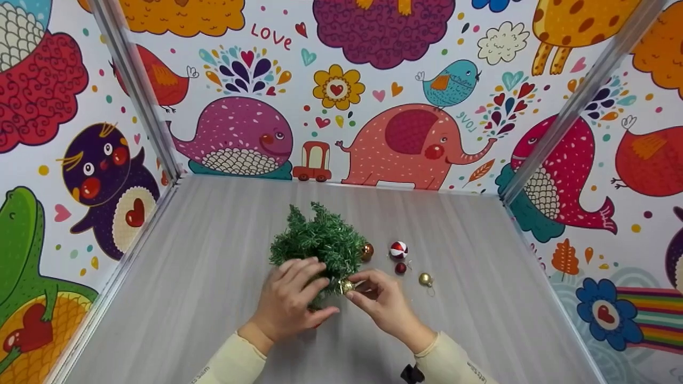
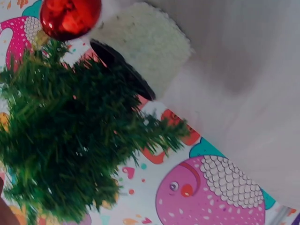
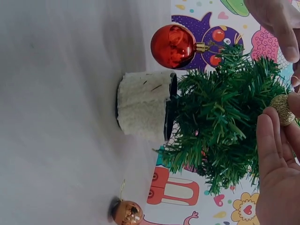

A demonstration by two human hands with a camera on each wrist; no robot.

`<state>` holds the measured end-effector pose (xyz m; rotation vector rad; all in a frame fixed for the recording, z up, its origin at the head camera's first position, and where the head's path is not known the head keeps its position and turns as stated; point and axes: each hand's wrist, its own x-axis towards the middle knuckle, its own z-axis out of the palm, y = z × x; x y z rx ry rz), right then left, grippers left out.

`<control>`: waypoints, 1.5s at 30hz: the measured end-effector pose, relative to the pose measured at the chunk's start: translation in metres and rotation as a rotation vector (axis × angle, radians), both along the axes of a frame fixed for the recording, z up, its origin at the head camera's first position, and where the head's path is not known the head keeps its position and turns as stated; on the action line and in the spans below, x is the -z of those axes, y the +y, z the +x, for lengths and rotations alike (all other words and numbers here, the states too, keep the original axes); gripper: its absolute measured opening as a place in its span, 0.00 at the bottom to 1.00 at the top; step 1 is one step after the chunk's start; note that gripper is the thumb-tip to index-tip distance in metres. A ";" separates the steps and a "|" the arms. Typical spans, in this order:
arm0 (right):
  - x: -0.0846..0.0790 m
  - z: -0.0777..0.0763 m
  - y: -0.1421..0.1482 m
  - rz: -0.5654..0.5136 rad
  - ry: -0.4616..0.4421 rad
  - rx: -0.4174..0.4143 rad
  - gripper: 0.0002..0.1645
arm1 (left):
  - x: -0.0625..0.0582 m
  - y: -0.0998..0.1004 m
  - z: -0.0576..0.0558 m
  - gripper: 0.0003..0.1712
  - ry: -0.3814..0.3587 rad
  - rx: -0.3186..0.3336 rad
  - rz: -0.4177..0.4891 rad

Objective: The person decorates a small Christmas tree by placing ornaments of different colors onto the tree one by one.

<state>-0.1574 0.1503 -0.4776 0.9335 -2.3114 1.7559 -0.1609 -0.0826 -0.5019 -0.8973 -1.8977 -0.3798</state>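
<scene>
A small artificial Christmas tree (image 1: 320,234) stands on the table in a white fuzzy-covered pot (image 3: 143,103). My right hand (image 1: 387,306) pinches a gold glittery bauble (image 3: 282,109) between thumb and fingers, close against the front-right branches. My left hand (image 1: 293,293) lies over the tree's front left, fingers extended along the greenery and thumb pointing right. From a low branch hangs a shiny red bauble (image 3: 172,47), also seen near the pot in the left wrist view. The left fingertips are partly hidden among the branches.
Right of the tree on the grey table (image 1: 480,330) lie a copper bauble (image 1: 366,251), a red-and-white bauble (image 1: 398,249), a small dark red bauble (image 1: 400,268) and a gold bauble (image 1: 425,279) with a loop. Cartoon-printed panels (image 1: 331,133) wall the table's back and sides.
</scene>
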 end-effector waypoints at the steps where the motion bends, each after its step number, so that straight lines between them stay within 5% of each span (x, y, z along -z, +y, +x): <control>1: 0.001 0.000 0.000 -0.008 -0.015 -0.006 0.14 | 0.001 0.002 0.000 0.26 0.005 0.003 -0.003; 12: 0.009 0.006 -0.003 -0.006 -0.102 -0.035 0.13 | 0.003 0.014 0.007 0.03 -0.003 0.045 0.095; 21: 0.006 0.006 -0.004 0.070 0.075 -0.006 0.14 | -0.005 0.014 0.007 0.03 -0.193 0.009 0.118; 31: 0.001 -0.002 -0.012 0.031 0.344 -0.003 0.15 | -0.013 0.016 0.005 0.04 -0.264 -0.038 0.151; 40: 0.026 -0.018 -0.010 0.104 0.411 0.018 0.13 | -0.016 0.018 0.005 0.03 -0.292 -0.037 0.143; 45: 0.020 -0.015 -0.013 0.081 0.387 0.032 0.10 | -0.015 0.020 0.005 0.04 -0.307 -0.027 0.130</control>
